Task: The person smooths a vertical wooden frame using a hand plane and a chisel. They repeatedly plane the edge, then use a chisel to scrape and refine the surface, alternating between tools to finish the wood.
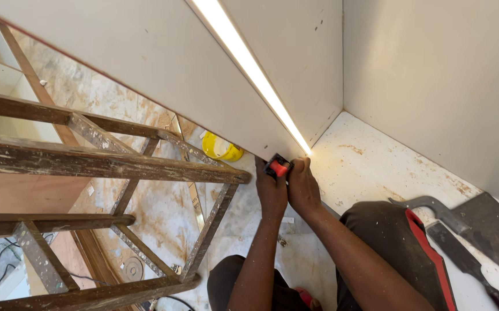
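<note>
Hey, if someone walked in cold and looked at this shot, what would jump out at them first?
The glowing light strip running diagonally along the edge of the white panel draws the eye first. At its lower end, the left hand and right hand press together around a small red and black tool. To the left stands a paint-spattered wooden ladder, and a handsaw lies at lower right.

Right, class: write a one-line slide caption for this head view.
Both hands, left and right, hold a small red tool at the lit panel edge.
</note>
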